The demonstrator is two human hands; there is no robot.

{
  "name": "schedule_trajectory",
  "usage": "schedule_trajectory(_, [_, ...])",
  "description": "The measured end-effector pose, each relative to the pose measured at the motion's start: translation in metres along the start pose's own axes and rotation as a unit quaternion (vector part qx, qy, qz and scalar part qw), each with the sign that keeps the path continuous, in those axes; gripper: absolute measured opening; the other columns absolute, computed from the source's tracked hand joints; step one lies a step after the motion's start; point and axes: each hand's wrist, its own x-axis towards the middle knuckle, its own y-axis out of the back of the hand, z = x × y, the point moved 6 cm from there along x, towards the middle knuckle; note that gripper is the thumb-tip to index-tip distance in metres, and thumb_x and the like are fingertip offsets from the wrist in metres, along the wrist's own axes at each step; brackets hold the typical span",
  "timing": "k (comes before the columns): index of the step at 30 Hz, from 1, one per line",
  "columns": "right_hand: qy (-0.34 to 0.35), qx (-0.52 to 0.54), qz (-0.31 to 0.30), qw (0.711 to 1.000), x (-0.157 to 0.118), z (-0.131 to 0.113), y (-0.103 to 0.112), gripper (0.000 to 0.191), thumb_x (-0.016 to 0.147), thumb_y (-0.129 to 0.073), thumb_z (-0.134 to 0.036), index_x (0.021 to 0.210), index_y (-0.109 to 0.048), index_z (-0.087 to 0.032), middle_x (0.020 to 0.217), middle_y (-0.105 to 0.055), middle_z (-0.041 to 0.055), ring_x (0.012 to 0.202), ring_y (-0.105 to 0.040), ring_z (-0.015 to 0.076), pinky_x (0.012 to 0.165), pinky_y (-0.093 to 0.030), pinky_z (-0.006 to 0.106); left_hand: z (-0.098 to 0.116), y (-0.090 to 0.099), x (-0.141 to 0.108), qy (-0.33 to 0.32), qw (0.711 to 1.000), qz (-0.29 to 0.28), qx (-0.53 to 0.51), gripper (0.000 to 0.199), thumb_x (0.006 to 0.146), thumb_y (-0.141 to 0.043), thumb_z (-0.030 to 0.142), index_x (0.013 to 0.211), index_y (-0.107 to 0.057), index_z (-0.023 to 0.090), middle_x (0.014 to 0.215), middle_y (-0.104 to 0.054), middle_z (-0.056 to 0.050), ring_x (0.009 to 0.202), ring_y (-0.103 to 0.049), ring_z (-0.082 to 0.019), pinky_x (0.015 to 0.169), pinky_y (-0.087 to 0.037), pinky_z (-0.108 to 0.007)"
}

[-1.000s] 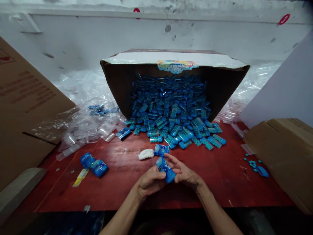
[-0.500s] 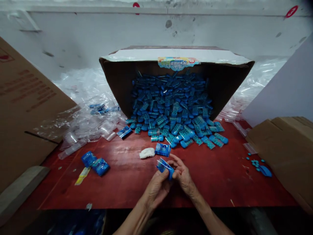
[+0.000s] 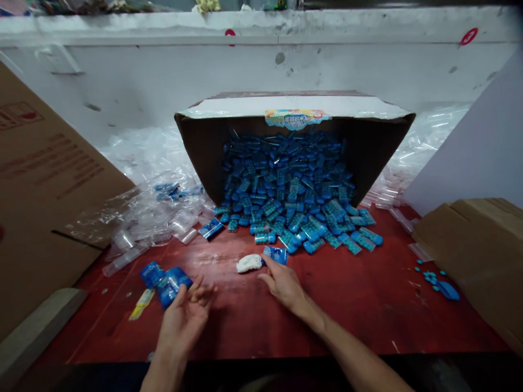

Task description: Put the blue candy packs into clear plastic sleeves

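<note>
Since half a second back, hands are separated: the bagged blue packet that was held between them at frame centre is no longer there. Left hand (image 3: 186, 310) is now swung out to lower left, fingers spread and loose, nothing clamped, fingertips at the edge of the small heap of filled bags (image 3: 165, 279); whether the packet is already let go onto that heap is judged likely, not confirmed. Right hand (image 3: 284, 283) is moved up-centre, palm down, grip released, fingertips just short of a single blue bag (image 3: 275, 254) lying beside a white wad (image 3: 249, 263) on the red table (image 3: 368, 305).

Tipped carton (image 3: 294, 106) at upper centre is laid on its side so blue packets (image 3: 294, 201) spill forward within reach. Empty clear sleeves (image 3: 155, 212) are piled centre-left, near the finished heap. Loose blue pellets (image 3: 433, 279) are scattered at right, well apart from both hands.
</note>
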Motion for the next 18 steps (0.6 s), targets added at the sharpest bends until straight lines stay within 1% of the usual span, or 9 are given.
schedule_trajectory(2, [-0.008,-0.073,-0.043,0.996,0.019,-0.009,-0.017,0.035,0.080,-0.043,-0.023,0.115,-0.047,-0.023,0.097,-0.064,0.0031,0.088,-0.058,0.0178,0.074,-0.043,0.028,0.000,-0.004,0.004,-0.063,0.985,-0.008,0.158,0.017,0.075,-0.048,0.023,0.086,-0.059,0.017,0.055,-0.060,0.000,0.071,-0.061,-0.019,0.077,-0.046,-0.039])
schedule_trajectory(3, [-0.014,-0.092,-0.055,0.994,0.028,-0.011,-0.025,0.030,0.082,-0.039,-0.021,0.108,-0.053,-0.023,0.095,-0.065,0.0031,0.086,-0.059,0.0178,0.071,-0.044,0.027,-0.001,-0.012,0.005,-0.124,0.959,-0.022,0.255,0.019,0.072,-0.052,0.024,0.089,-0.059,0.019,0.064,-0.063,-0.002,0.081,-0.060,-0.021,0.082,-0.043,-0.041])
schedule_trajectory(4, [-0.020,-0.107,-0.059,0.992,0.035,-0.013,-0.032,0.029,0.083,-0.035,-0.020,0.102,-0.057,-0.021,0.093,-0.066,0.0048,0.084,-0.060,0.0187,0.069,-0.044,0.028,-0.003,-0.023,0.007,-0.191,0.915,-0.038,0.354,0.024,0.070,-0.053,0.025,0.093,-0.059,0.021,0.079,-0.066,-0.004,0.094,-0.056,-0.024,0.088,-0.038,-0.043])
schedule_trajectory(6, [-0.027,-0.131,-0.054,0.990,0.044,-0.015,-0.044,0.031,0.085,-0.030,-0.019,0.095,-0.059,-0.015,0.091,-0.066,0.0101,0.080,-0.060,0.0218,0.065,-0.043,0.030,-0.013,-0.047,0.012,-0.297,0.794,-0.066,0.526,0.031,0.072,-0.049,0.024,0.101,-0.058,0.022,0.109,-0.059,-0.008,0.115,-0.040,-0.026,0.096,-0.027,-0.045])
schedule_trajectory(8, [-0.020,-0.152,-0.051,0.987,0.047,-0.017,-0.050,0.031,0.085,-0.029,-0.019,0.097,-0.057,-0.013,0.090,-0.065,0.0126,0.078,-0.060,0.0231,0.063,-0.043,0.031,-0.027,-0.061,0.023,-0.330,0.680,-0.084,0.650,0.035,0.075,-0.041,0.020,0.107,-0.055,0.021,0.123,-0.050,-0.010,0.122,-0.029,-0.027,0.097,-0.021,-0.050])
schedule_trajectory(11, [0.020,-0.164,-0.057,0.985,0.042,-0.023,-0.046,0.026,0.085,-0.032,-0.021,0.098,-0.055,-0.021,0.090,-0.065,0.0045,0.076,-0.060,0.0180,0.061,-0.041,0.025,-0.037,-0.068,0.037,-0.329,0.568,-0.084,0.750,0.041,0.076,-0.033,0.015,0.113,-0.052,0.020,0.126,-0.047,-0.012,0.122,-0.027,-0.031,0.093,-0.021,-0.054])
schedule_trajectory(14, [0.040,-0.189,-0.039,0.980,0.039,-0.021,-0.023,0.025,0.084,-0.036,-0.023,0.103,-0.051,-0.028,0.090,-0.064,-0.0009,0.077,-0.058,0.0157,0.064,-0.041,0.024,-0.035,-0.074,0.035,-0.352,0.514,-0.045,0.781,0.041,0.077,-0.031,0.017,0.111,-0.054,0.017,0.121,-0.050,-0.014,0.119,-0.031,-0.033,0.092,-0.020,-0.054])
schedule_trajectory(16, [0.026,-0.222,-0.007,0.975,0.044,-0.012,0.000,0.029,0.084,-0.036,-0.022,0.111,-0.047,-0.026,0.096,-0.061,0.0047,0.086,-0.056,0.0202,0.071,-0.040,0.031,-0.038,-0.087,0.028,-0.376,0.500,-0.037,0.779,0.042,0.078,-0.032,0.018,0.114,-0.052,0.014,0.120,-0.050,-0.017,0.117,-0.033,-0.033,0.094,-0.019,-0.052])
schedule_trajectory(18, [0.014,-0.252,0.023,0.967,0.054,0.002,0.023,0.034,0.083,-0.039,-0.022,0.117,-0.044,-0.022,0.111,-0.053,0.0117,0.103,-0.047,0.0270,0.082,-0.034,0.042,-0.051,-0.108,0.023,-0.393,0.499,-0.082,0.768,0.043,0.078,-0.034,0.021,0.118,-0.048,0.015,0.125,-0.045,-0.017,0.119,-0.031,-0.033,0.095,-0.018,-0.051])
